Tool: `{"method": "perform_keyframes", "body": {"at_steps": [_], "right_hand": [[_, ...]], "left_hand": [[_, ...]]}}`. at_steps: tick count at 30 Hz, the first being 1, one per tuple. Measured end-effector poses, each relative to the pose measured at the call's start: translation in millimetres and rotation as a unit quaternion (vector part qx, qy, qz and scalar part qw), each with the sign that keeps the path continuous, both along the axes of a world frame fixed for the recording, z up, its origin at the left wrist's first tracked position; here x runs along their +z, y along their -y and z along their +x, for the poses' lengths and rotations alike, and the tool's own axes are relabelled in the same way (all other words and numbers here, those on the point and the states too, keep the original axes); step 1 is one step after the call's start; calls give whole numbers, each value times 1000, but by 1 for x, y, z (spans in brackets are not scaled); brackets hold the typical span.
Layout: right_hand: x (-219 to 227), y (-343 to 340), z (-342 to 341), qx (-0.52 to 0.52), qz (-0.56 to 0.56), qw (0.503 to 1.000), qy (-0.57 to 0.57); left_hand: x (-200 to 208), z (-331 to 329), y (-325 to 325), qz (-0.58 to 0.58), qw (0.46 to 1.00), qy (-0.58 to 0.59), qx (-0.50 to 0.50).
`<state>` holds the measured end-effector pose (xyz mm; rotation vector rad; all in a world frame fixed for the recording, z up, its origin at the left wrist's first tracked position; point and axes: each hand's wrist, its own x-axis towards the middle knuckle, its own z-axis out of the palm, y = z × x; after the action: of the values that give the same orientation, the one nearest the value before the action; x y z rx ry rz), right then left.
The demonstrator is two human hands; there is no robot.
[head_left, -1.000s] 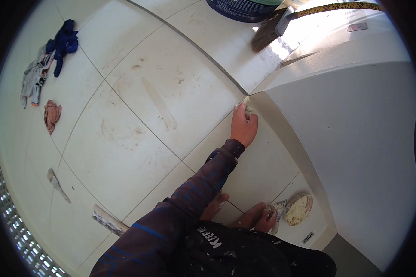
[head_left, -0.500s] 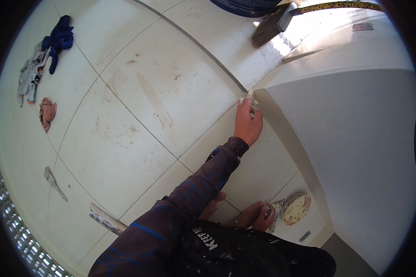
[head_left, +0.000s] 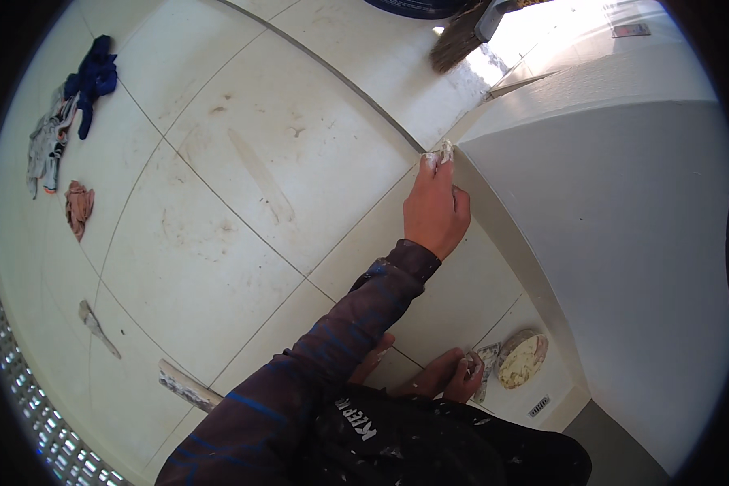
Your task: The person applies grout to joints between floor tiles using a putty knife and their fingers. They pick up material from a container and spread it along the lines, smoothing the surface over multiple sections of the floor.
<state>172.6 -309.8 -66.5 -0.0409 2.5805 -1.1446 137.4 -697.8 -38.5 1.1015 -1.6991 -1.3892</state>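
My left hand (head_left: 434,212) reaches out to the corner where the wall base meets the floor, back of the hand upward. Its fingers are stretched forward and its thumb lies apart. Whitish putty (head_left: 448,150) coats the fingertips at the corner. Close to my body, my right hand (head_left: 464,379) is closed, with white smears on it. It appears to grip a putty knife (head_left: 487,368), whose blade is smeared with putty; the handle is hidden. Right beside the blade stands a round tub (head_left: 522,359) of cream-coloured putty.
A grey-white wall (head_left: 616,243) rises on the right. A broom (head_left: 462,40) and a dark bucket (head_left: 417,6) stand beyond the floor strip. Gloves (head_left: 93,85), a pinkish rag (head_left: 79,209), a paintbrush (head_left: 99,328) and a smeared stick-like piece (head_left: 188,385) lie leftward on the tiles.
My left hand has moved slightly forward along the corner, its fingers straighter and its thumb further from them. The view has shifted a little; my right hand stays beside the tub.
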Motion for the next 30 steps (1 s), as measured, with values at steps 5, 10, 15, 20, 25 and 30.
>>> {"method": "perform_keyframes", "body": {"at_steps": [5,10,15,20,25,30], "right_hand": [[0,-1,0,10,-1,1000,0],[1,-1,-1,8,8,1000,2],[0,-1,-2,6,-2,1000,-1],[2,0,-1,16,0,1000,-1],[3,4,1,10,-9,1000,-4],[6,6,1,9,-13,1000,-3]], "left_hand": [[-18,3,9,-117,979,166,-9],[-28,14,12,-115,973,199,-29],[-14,22,0,-84,986,142,31],[-8,11,-27,-129,989,65,-14],[-14,-4,-27,-125,987,93,-29],[-24,-15,-23,-112,981,148,-52]]}}
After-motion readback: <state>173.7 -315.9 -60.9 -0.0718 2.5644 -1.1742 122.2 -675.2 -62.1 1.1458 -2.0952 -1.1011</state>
